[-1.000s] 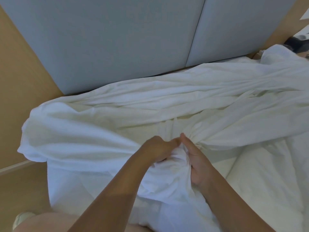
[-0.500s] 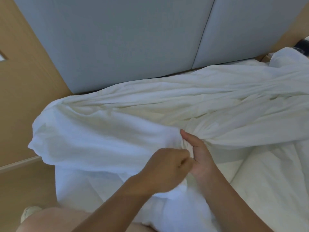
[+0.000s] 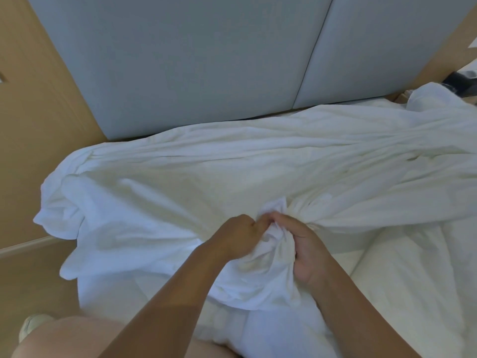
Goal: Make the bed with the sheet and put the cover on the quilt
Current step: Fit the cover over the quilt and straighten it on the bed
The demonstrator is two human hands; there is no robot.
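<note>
Left hand and right hand each clench the bunched quilt cover, which lies lengthwise along the headboard, beyond both.

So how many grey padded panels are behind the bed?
2. The left panel stands behind the white bedding; the right panel adjoins it at a seam. Both run past the frame, so more may be hidden.

Soft, even light leaves faint shadows in the folds of the white bedding, bluish at lower left; the wide lens slants the headboard, and detail runs slightly soft.
</note>
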